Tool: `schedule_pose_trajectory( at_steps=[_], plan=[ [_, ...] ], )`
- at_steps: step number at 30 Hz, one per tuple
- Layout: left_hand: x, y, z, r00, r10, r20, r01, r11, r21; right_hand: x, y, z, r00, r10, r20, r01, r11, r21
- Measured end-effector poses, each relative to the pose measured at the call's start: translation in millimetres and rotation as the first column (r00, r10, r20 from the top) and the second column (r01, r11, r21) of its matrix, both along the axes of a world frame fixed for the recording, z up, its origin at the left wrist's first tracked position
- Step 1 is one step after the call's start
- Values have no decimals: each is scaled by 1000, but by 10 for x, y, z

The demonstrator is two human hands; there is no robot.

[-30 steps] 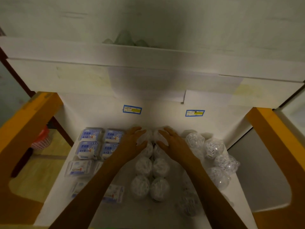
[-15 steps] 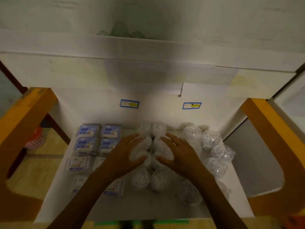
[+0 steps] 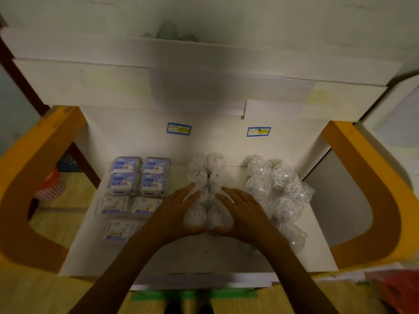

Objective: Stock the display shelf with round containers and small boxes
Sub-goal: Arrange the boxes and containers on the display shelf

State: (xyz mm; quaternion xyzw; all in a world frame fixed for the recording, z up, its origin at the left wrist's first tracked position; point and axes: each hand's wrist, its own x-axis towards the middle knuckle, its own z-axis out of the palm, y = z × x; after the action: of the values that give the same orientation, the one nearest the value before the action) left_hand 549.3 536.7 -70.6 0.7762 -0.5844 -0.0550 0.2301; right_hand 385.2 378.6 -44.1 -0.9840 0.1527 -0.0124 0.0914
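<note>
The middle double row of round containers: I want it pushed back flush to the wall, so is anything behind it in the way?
Nothing visible. The middle double row already reaches the back wall; left hand and right hand cup its front pair.

One head-worn wide-angle view looks forward and steeply down onto a white shelf (image 3: 204, 252) from close above its front edge. Both forearms reach in from the bottom. Orange side frames (image 3: 362, 177) bend at the edges; floor shows below.
</note>
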Motion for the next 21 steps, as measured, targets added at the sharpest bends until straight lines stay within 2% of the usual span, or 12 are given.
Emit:
schedule_pose_trajectory(
  at_steps=[3, 10, 14, 21],
  plan=[
    [-60, -52, 47, 1000, 12, -20, -12, 1000, -19, 2, -9, -20, 1000, -7, 9, 8, 1000, -15],
    [25, 119, 18, 1000, 2, -11, -1, 997, 78, -70, -69, 3, 1000, -9, 5, 9, 1000, 8],
    [18, 187, 21, 999, 33, 12, -33, 998, 48, -46, -84, -2, 1000, 16, -11, -16, 1000, 17],
    [-105, 133, -4, 998, 22, -64, -22, 1000, 2, -54, -90, 29, 999, 28, -20, -28, 999, 30]
  ],
)
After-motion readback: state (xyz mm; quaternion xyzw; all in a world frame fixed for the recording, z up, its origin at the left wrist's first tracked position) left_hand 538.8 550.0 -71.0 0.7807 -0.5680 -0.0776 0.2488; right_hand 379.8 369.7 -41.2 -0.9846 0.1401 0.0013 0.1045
